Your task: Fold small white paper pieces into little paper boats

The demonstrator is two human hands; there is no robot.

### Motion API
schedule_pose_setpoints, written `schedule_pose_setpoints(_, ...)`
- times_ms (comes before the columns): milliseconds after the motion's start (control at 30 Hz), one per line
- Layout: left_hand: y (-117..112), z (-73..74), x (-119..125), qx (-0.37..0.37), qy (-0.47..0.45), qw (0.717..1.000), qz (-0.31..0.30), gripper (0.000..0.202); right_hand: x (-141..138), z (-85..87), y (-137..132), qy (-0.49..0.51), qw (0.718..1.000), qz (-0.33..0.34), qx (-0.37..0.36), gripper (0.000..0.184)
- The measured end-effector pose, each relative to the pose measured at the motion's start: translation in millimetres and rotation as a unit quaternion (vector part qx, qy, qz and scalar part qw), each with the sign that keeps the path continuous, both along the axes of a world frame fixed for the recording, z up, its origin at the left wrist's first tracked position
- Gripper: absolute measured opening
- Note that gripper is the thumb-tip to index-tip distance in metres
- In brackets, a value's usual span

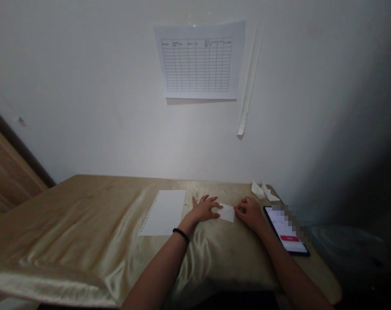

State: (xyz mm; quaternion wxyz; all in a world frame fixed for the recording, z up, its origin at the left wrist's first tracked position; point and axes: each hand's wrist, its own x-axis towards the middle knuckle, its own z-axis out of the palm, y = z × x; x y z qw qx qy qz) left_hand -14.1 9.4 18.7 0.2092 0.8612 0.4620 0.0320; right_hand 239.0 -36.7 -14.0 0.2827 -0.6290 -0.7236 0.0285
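Observation:
A small folded piece of white paper [226,213] lies between my two hands on the cloth-covered table. At its left edge, my left hand [204,209] holds it with thumb and index fingertip, the other fingers spread out to the far side. My right hand [249,212] is closed in a pinch at the paper's right edge. A faint crease line shows on the paper. Left of my left hand rests a white loose-leaf sheet [164,213] with punched holes along one side.
Two folded white paper shapes [257,190] stand at the table's far right corner. A phone [290,241] with a lit screen lies right of my right forearm. The gold satin cloth [95,232] is wrinkled. A printed table sheet [198,64] hangs on the wall behind.

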Motion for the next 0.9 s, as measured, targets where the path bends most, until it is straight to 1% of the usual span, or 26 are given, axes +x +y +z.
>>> schedule_pose_setpoints(100,-1,-0.8,-1,0.000,0.003,1.000,-0.005,0.047,-3,-1.2,2,0.006,1.000,-0.003,0.008,0.018)
schedule_pose_setpoints(233,-2,-1.2,-1,0.012,-0.006,1.000,-0.002,0.054,-8,-2.7,2,0.015,1.000,0.004,0.006,0.025)
schedule_pose_setpoints(333,-4,1.4,0,0.011,-0.011,1.000,0.006,0.063,-11,-4.1,2,0.024,1.000,0.008,-0.002,0.022)
schedule_pose_setpoints(433,-5,3.6,1,0.006,-0.009,1.000,0.010,0.069,-12,-5.4,4,0.035,0.999,0.011,-0.008,0.018)
schedule_pose_setpoints(600,-5,0.8,0,0.013,-0.019,1.000,0.015,0.076,-15,-7.6,7,0.032,0.999,-0.008,-0.019,0.015)
schedule_pose_setpoints(800,-2,-2.8,2,0.025,-0.025,0.999,0.034,0.069,-19,-8.3,8,0.018,0.998,-0.042,-0.036,0.014)
schedule_pose_setpoints(900,-1,-3.5,2,0.027,-0.024,0.999,0.035,0.072,-20,-8.7,8,0.020,0.998,-0.047,-0.045,0.014)
